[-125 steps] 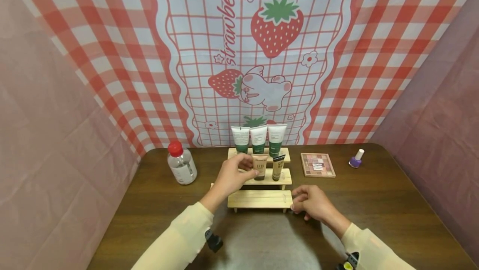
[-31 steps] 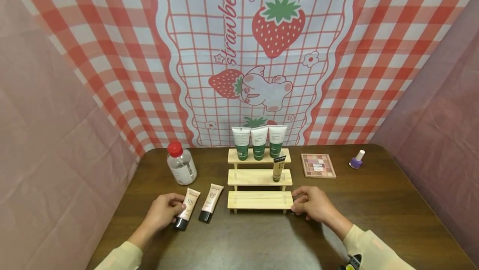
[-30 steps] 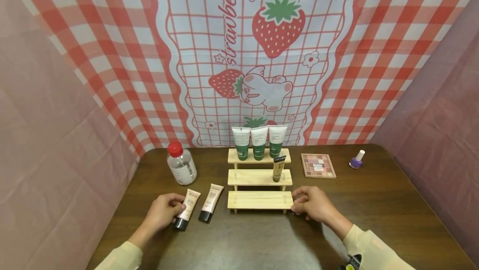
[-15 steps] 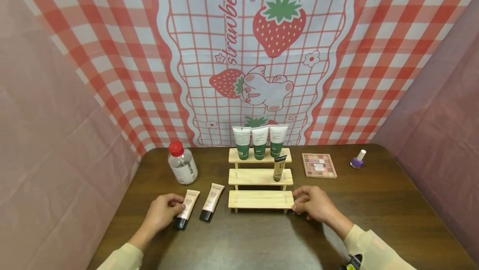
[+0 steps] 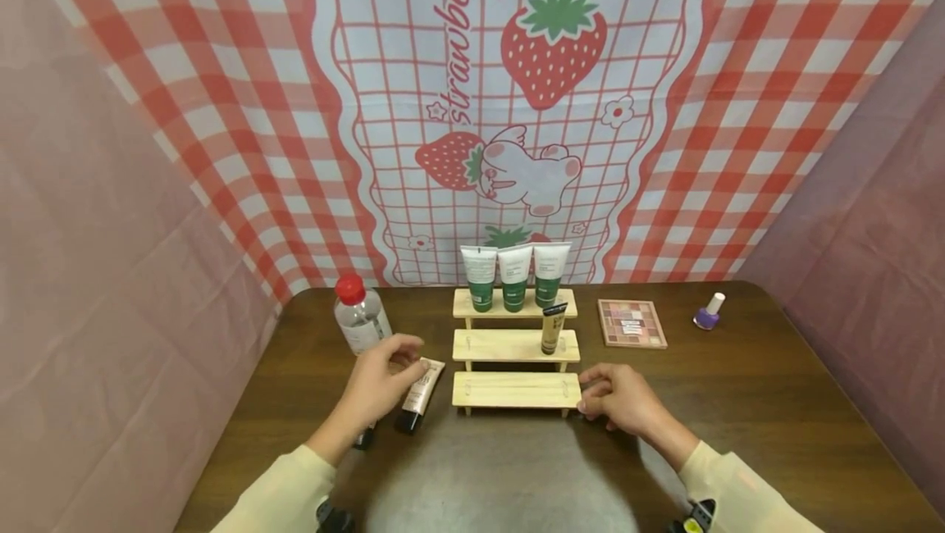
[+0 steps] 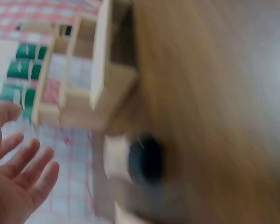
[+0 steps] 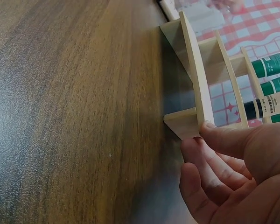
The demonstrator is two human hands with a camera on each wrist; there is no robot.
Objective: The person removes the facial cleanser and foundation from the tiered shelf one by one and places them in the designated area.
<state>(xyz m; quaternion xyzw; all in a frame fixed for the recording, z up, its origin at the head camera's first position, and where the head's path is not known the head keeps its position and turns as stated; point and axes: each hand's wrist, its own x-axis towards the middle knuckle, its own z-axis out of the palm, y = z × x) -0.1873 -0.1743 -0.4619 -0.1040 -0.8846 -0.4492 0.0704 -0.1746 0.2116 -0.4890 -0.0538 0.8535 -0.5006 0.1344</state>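
Observation:
My left hand (image 5: 378, 381) hovers with loosely bent fingers over two pinkish BB cream tubes on the table; in the left wrist view its fingers are spread with nothing in them. One BB cream tube (image 5: 421, 394) shows beside the hand. The other is mostly hidden, with only its black cap (image 5: 362, 438) visible. With thumb on the edge and fingers under, my right hand (image 7: 228, 163) pinches the right end of a three-tier wooden stand (image 5: 517, 389). A small gold tube (image 5: 550, 331) stands on the middle tier. Three white-and-green tubes (image 5: 514, 279) stand on the top tier.
A clear bottle with a red cap (image 5: 350, 289) stands at the back left, partly behind my left hand. Right of the stand lies an eyeshadow palette (image 5: 632, 323). Farther right stands a purple nail polish bottle (image 5: 706, 316). Checked cloth (image 5: 251, 107) hangs behind the table.
My left hand took a BB cream tube off the middle tier, laid it on the table, let go, then rose and moved right. The right hand has stayed at the stand.

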